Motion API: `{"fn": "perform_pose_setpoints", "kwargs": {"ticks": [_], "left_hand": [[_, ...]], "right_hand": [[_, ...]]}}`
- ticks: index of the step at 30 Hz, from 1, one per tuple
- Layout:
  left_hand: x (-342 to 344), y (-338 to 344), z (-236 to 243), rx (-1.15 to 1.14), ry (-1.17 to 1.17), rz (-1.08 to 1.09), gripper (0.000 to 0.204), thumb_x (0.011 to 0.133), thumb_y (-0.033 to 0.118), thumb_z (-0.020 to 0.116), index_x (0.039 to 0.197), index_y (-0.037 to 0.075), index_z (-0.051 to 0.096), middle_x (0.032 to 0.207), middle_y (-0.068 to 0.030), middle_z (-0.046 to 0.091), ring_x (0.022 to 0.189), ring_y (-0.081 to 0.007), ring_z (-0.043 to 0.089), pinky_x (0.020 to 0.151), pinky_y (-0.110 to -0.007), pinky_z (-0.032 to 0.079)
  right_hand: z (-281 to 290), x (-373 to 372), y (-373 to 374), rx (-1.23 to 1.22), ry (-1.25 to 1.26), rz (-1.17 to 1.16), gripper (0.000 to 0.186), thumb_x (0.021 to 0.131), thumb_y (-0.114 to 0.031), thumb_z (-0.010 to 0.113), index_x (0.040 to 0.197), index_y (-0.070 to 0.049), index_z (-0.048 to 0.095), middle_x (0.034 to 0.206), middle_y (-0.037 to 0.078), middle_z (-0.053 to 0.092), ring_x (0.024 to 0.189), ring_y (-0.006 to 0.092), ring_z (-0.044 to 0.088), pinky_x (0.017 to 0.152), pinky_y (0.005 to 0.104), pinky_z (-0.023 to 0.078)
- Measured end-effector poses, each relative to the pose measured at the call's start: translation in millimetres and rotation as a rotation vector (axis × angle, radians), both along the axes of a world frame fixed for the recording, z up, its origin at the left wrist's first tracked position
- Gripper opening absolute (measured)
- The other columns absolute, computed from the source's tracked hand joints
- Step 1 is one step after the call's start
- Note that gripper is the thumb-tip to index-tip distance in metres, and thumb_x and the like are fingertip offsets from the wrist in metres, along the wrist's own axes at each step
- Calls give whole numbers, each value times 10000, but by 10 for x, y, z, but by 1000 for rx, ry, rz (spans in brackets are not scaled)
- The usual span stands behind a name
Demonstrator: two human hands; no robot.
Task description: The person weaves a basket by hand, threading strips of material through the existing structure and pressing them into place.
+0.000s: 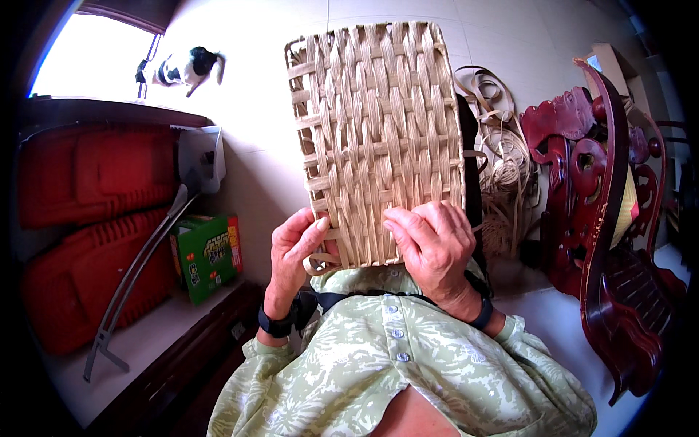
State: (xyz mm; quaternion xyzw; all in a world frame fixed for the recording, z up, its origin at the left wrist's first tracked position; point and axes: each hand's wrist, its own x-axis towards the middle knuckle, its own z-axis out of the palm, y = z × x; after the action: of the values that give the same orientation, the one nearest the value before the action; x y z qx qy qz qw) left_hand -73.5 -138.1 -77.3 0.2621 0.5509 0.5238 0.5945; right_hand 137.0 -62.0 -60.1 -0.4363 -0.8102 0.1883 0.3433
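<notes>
A rectangular panel (378,138) woven from flat tan strips over a frame lies in front of my lap, its long sides running away from me. Along its left side the weave is more open, and part of the frame shows there. My left hand (295,244) pinches the left edge close to the near corner, with thumb and fingers together. A loose tan strip (318,262) curls just below it. My right hand (437,244) is closed at the near right part, thumb and index finger pressed against the weave. Whether it pinches one single strand is hidden.
Tan strips (502,156) lie coiled and heaped on the floor to the right. Beside them stands a carved dark red wooden chair (604,218). On the left are red plastic pieces (95,240), a green box (207,255) and a grey metal bar (142,277). A black-and-white animal (186,67) is near the doorway.
</notes>
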Motion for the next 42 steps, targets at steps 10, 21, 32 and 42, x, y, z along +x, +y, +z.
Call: {"fn": "perform_pose_setpoints", "kwargs": {"ticks": [10,21,32,42], "left_hand": [[0,-1,-47,39,11,0,204,988,121,560,1097,-34,633,823,-35,652,632,-84,612,581,-210,482],[11,11,-29,56,12,0,210,989,116,555,1109,-36,637,834,-38,657,621,-78,612,569,-203,483],[23,18,-15,20,27,15,196,993,137,549,1059,-27,636,751,-40,641,599,-70,590,547,-199,461],[9,3,-38,53,3,11,198,996,140,548,1062,-27,632,739,-38,637,593,-66,582,545,-194,456]], "right_hand": [[-206,85,-1,64,105,29,217,762,-118,765,970,-122,707,815,18,569,723,223,576,651,358,458],[-122,75,24,-33,112,54,224,685,-144,812,879,-129,701,781,-3,588,733,212,585,671,349,462],[-148,99,-26,-24,59,43,193,725,-126,789,874,-108,670,827,26,602,757,235,587,702,363,462],[40,8,-85,-72,-161,7,157,799,-184,732,897,-104,639,791,41,552,771,231,572,728,376,416]]}}
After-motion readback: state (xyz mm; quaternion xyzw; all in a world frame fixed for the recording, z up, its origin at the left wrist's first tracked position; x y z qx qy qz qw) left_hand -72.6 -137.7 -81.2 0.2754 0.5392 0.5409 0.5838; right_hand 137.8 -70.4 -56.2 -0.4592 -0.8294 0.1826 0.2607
